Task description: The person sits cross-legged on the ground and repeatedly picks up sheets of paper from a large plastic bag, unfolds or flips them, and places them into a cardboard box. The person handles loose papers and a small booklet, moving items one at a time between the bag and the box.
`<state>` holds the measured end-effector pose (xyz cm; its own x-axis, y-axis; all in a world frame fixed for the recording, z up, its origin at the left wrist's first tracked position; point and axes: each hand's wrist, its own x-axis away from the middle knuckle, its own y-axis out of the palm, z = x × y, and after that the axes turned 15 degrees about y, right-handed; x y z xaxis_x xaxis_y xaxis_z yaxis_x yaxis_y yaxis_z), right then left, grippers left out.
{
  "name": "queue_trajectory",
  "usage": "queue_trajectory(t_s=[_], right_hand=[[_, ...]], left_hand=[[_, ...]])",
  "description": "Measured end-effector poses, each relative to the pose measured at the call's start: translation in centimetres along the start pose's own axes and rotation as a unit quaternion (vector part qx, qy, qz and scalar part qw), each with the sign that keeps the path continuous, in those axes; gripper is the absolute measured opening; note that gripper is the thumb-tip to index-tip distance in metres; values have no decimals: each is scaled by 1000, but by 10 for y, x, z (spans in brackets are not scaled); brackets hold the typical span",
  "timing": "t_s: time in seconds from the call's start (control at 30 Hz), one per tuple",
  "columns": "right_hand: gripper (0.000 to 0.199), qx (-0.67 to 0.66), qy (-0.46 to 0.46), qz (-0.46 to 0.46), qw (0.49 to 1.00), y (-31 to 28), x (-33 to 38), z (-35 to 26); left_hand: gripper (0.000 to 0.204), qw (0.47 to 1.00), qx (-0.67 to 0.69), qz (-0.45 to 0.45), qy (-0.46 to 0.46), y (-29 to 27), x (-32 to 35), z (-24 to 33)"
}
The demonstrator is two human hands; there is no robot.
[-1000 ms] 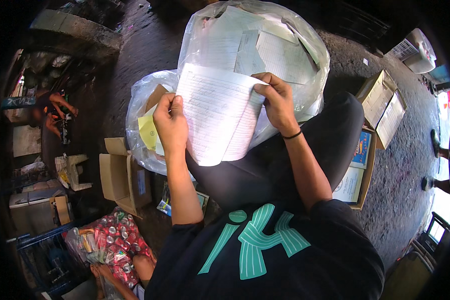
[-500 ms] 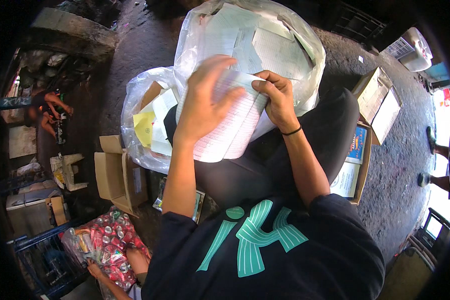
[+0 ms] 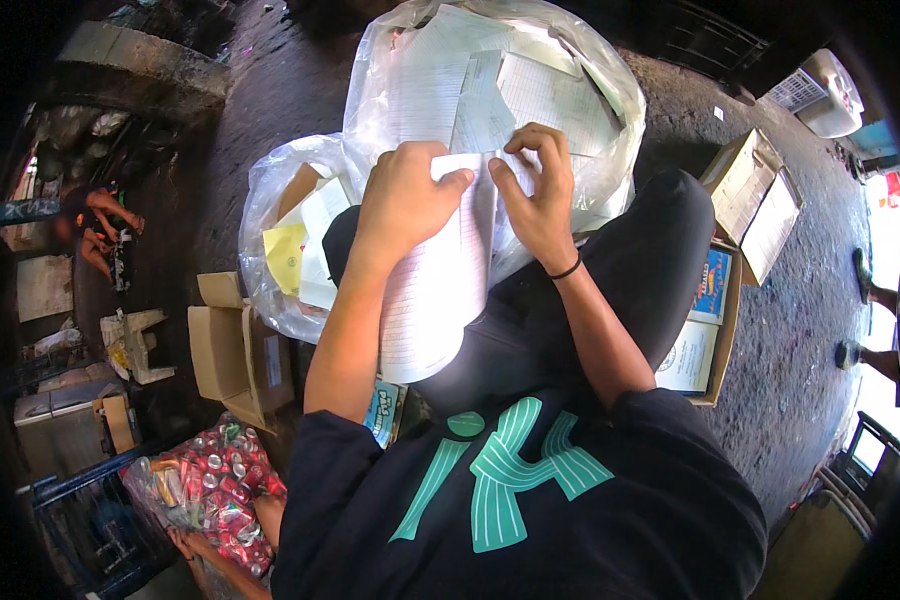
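A lined-paper notebook (image 3: 430, 300), bent back into a curve, rests over my lap with its pages facing up. My left hand (image 3: 405, 200) is closed on its upper left part, the thumb lying across the top edge. My right hand (image 3: 542, 200), with a dark band at the wrist, has curled fingers and a thumb at the notebook's upper right edge. Just beyond both hands stands a large clear plastic bag (image 3: 365, 75) filled with loose lined sheets (image 3: 555, 105). A smaller clear bag (image 3: 260, 200) to its left holds papers and a yellow sheet (image 3: 285, 258).
An opened cardboard box (image 3: 218, 345) stands at left. Crushed red cans fill a bag (image 3: 220, 480) at lower left, with another person's hand (image 3: 185, 545) on it. Right of my knee, a box (image 3: 732, 345) holds books; an opened carton (image 3: 725, 185) lies beyond.
The notebook has turned more upright and shifted toward me. My left hand has come down from a blurred, spread pose onto its top edge. My right hand has moved slightly left.
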<state>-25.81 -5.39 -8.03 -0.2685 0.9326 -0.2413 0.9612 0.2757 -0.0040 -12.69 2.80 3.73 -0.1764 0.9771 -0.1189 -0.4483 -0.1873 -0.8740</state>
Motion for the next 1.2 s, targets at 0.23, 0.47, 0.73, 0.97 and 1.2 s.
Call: queue_trajectory(t_s=[0.23, 0.47, 0.73, 0.97, 1.2], right_hand=[[19, -34, 91, -99, 990, 0, 16, -24], [29, -60, 209, -133, 967, -5, 16, -12], [33, 52, 249, 292, 922, -58, -35, 64], [31, 125, 43, 403, 906, -73, -38, 8], [33, 119, -22, 459, 880, -144, -31, -27]], left_hand=[[23, 874, 480, 22, -70, 11, 7, -39], [21, 860, 508, 8, -48, 25, 8, -46], [24, 941, 289, 176, -20, -27, 29, -20], [14, 865, -30, 436, 244, -106, -11, -2], [30, 841, -313, 354, 262, 29, -98, -19]])
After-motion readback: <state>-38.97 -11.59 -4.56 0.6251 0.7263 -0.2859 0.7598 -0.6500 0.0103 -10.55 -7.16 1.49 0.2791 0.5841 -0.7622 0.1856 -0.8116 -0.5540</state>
